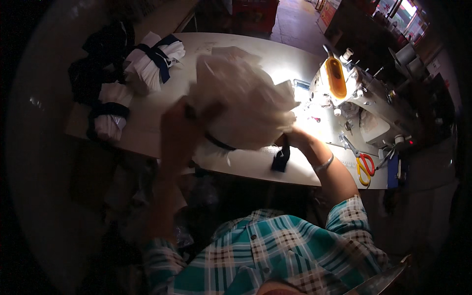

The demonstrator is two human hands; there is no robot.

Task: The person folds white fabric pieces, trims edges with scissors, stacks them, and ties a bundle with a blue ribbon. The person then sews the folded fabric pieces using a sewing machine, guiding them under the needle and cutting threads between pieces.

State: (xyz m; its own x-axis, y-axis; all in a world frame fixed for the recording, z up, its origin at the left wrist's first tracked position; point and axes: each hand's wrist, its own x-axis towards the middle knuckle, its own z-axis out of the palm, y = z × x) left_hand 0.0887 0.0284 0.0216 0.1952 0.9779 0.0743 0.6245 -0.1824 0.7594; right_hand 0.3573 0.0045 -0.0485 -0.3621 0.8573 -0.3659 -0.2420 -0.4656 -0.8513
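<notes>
Between my two hands, above the table, is a large bundle of white cloth pieces (241, 93), blurred by motion. My left hand (184, 130) grips its left side, with a finger or thumb laid across the front. At the lower right edge my right hand (297, 137) holds the bundle, its fingers partly hidden by the cloth. A dark navy cloth strip (280, 158) hangs down beside my right hand, and a dark band runs along the bundle's lower edge.
White cloth bundles tied with navy strips (147, 61) lie at the table's left, beside dark cloth (96, 66). On the right stands a lit sewing machine (368, 98). Red-and-yellow-handled scissors (365, 168) lie near the front edge of the white table (241, 164).
</notes>
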